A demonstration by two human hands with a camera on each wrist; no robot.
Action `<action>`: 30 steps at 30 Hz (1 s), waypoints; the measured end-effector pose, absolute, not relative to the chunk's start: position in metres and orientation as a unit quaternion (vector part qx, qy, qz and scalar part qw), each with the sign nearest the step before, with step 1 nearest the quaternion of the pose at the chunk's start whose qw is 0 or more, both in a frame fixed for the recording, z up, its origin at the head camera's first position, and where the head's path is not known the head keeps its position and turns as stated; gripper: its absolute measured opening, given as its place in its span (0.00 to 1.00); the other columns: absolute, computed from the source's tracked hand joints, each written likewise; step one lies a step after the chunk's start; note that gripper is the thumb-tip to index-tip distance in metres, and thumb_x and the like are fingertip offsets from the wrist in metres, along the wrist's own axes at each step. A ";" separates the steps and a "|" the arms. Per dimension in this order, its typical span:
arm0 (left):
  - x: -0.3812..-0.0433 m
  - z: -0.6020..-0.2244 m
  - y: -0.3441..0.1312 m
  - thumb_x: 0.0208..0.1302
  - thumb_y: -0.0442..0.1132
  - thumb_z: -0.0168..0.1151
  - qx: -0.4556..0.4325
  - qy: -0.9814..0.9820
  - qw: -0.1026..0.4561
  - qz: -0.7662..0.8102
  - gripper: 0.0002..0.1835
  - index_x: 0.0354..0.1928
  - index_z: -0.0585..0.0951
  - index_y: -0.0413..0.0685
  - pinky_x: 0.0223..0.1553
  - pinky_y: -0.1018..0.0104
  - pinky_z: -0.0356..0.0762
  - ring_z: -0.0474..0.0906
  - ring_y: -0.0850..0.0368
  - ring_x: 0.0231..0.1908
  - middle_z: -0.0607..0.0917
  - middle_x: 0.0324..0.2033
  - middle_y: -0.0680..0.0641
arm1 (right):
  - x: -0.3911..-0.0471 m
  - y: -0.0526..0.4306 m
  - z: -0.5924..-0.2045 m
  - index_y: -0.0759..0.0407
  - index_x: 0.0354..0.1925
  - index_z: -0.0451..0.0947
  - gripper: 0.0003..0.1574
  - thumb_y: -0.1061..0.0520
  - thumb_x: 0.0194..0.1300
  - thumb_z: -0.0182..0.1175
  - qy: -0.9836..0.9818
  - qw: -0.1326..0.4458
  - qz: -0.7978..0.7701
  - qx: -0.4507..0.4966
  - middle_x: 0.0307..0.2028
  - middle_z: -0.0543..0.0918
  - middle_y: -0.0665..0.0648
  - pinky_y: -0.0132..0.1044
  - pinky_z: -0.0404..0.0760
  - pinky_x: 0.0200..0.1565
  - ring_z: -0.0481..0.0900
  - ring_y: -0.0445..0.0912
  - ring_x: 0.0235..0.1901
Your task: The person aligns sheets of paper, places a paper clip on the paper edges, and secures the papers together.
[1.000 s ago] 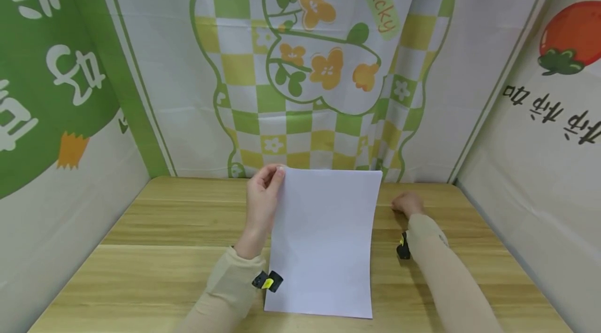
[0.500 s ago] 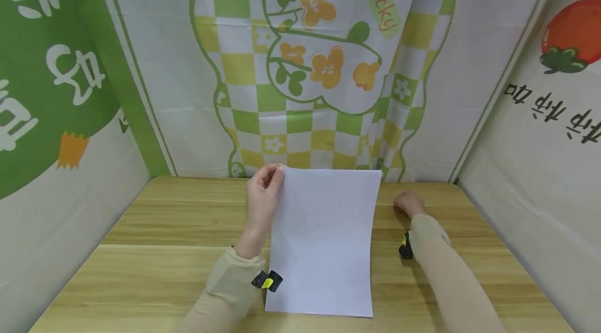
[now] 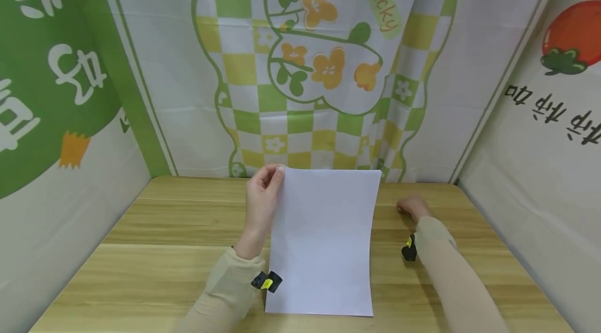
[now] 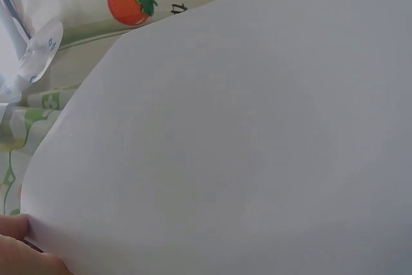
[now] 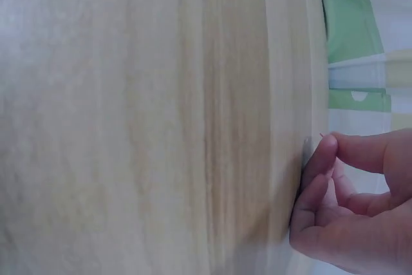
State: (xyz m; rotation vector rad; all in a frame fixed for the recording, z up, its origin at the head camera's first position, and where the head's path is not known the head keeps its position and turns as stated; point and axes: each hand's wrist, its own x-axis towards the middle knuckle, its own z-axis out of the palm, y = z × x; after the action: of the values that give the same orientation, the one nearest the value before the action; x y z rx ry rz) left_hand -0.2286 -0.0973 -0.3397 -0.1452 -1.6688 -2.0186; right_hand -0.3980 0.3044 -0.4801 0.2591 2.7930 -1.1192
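My left hand (image 3: 262, 200) pinches the upper left corner of a plain white sheet of paper (image 3: 324, 244). The sheet is held up over the table, slightly bowed along its right side. In the left wrist view the paper (image 4: 225, 133) fills most of the picture, with the fingertips (image 4: 38, 259) at its lower left corner. Off to the right of the sheet, my right hand (image 3: 414, 207) is low over the back of the table. Its thumb and forefinger meet in the right wrist view, pinching a tiny thin red thing (image 5: 322, 135), mostly hidden and too small to identify.
The wooden table (image 3: 155, 270) is enclosed by a checked, flowered curtain (image 3: 300, 124) at the back and printed cloth walls on both sides. A clear plastic-looking piece (image 4: 42, 49) shows at the left of the left wrist view.
My right hand has shifted slightly to the right, away from the paper. The left hand and the sheet have hardly moved.
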 end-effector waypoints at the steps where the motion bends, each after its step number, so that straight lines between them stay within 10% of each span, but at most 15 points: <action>1: -0.229 -0.340 -0.098 0.66 0.34 0.58 -0.053 -0.615 0.256 -0.744 0.10 0.41 0.79 0.30 0.34 0.75 0.71 0.73 0.63 0.31 0.79 0.30 0.53 | -0.384 0.296 -0.466 0.58 0.14 0.77 0.13 0.61 0.51 0.55 0.905 0.068 -0.407 0.105 0.13 0.76 0.50 0.35 0.69 0.25 0.71 0.44 0.18; 30: -0.227 -0.340 -0.100 0.65 0.33 0.58 -0.052 -0.599 0.263 -0.755 0.09 0.40 0.80 0.31 0.35 0.75 0.72 0.74 0.64 0.31 0.81 0.28 0.56 | -0.346 0.277 -0.434 0.75 0.43 0.76 0.15 0.64 0.62 0.53 0.816 0.062 -0.556 0.146 0.17 0.81 0.46 0.29 0.79 0.29 0.79 0.35 0.20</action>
State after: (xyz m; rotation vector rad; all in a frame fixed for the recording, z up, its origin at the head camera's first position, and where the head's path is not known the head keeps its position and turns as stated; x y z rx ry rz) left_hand -0.2273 -0.1001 -0.3403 -0.1413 -1.6195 -2.0412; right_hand -0.3459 0.2766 -0.4345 0.4427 2.4677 -1.6804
